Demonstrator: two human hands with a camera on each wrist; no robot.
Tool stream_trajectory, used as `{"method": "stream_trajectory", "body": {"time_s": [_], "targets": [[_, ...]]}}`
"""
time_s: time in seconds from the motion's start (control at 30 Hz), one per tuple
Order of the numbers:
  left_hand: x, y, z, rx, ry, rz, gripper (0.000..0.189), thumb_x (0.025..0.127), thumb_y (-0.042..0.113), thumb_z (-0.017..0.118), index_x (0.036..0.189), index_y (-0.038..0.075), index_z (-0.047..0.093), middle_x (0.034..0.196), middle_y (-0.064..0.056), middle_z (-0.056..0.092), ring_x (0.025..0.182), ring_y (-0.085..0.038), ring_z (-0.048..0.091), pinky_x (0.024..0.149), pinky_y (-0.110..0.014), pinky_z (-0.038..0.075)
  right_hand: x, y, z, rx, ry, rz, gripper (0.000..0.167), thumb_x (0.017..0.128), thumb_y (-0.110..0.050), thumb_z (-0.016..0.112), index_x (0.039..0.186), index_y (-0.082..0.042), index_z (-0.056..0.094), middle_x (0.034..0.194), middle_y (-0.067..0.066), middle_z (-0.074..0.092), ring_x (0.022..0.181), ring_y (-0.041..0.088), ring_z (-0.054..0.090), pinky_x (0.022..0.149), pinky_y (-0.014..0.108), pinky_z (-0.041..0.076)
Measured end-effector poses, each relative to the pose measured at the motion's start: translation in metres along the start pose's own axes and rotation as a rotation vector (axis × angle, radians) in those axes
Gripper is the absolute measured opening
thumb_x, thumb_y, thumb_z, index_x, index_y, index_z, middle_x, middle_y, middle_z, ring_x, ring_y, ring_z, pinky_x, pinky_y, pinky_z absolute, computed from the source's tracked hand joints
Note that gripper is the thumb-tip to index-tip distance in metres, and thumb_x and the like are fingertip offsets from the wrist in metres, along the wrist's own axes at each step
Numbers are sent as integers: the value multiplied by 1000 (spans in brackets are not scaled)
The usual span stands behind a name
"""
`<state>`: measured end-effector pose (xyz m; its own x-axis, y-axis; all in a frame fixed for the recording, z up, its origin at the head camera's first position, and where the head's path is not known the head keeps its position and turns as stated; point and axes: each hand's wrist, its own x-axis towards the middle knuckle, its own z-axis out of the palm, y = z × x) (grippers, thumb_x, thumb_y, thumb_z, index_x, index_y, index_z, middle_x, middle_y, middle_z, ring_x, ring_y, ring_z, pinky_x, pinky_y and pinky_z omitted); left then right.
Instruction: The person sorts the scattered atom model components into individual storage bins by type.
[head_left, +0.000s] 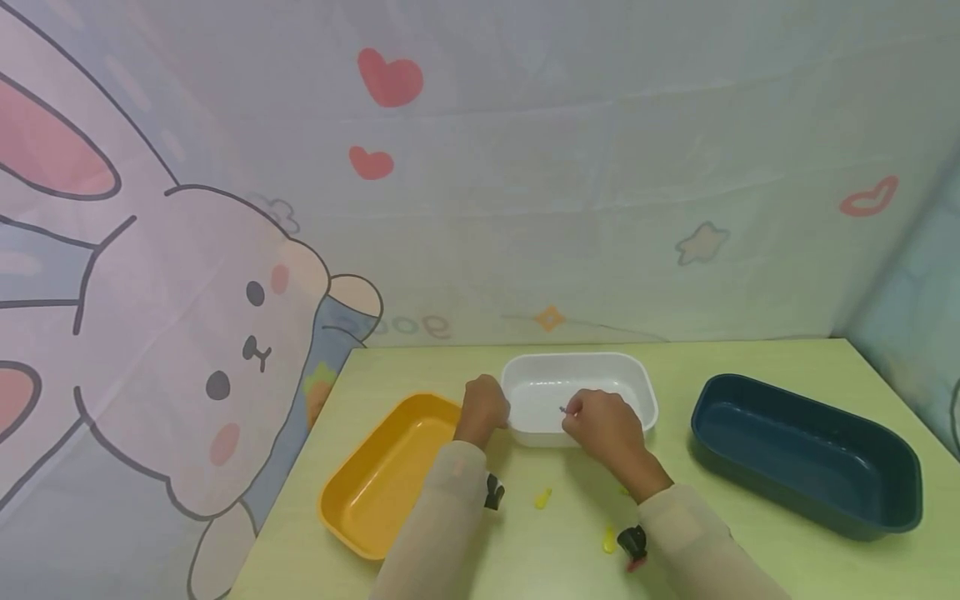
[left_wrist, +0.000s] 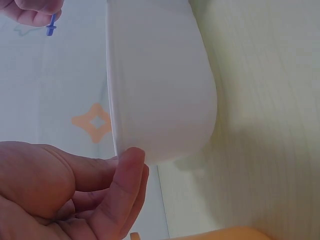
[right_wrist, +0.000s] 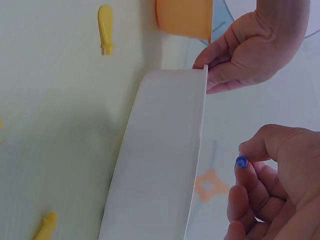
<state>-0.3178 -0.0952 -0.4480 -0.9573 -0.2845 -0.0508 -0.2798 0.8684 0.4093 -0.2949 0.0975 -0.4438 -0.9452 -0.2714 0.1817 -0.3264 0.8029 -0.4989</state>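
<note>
My left hand (head_left: 483, 408) pinches the left end of the white plastic tub (head_left: 551, 438) by its rim. In the left wrist view, thumb and fingertips (left_wrist: 131, 162) meet at the tub's upper edge. Over the tub's front part is my right hand (head_left: 606, 425), holding a small blue plastic peg-like piece (right_wrist: 241, 161) between thumb and index finger. Only the piece's end sticks out; the fingers hide the rest, so its exact kind cannot be told. The left wrist view shows the same blue piece (left_wrist: 50, 27) pointing down from the fingers.
A yellow tub (head_left: 348, 533) stands at the left, partly behind my left sleeve. At the right is a dark blue tub (head_left: 795, 504). Small yellow plastic pieces lie on the table in front, among them one yellow piece (head_left: 543, 498) between my forearms and another yellow piece (head_left: 609, 538) nearer me.
</note>
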Motion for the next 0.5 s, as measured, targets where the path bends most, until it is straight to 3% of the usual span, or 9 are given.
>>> {"method": "stream_trajectory", "body": {"time_s": [0.5], "targets": [[-1, -1, -1, -50, -12, -14, 32, 73, -6, 79, 102, -13, 70, 98, -22, 75, 95, -32, 72, 81, -37, 63, 11, 17, -5, 23, 10, 48, 18, 87, -18, 62, 96, -8, 75, 87, 4, 75, 66, 19, 58, 51, 29, 44]]}}
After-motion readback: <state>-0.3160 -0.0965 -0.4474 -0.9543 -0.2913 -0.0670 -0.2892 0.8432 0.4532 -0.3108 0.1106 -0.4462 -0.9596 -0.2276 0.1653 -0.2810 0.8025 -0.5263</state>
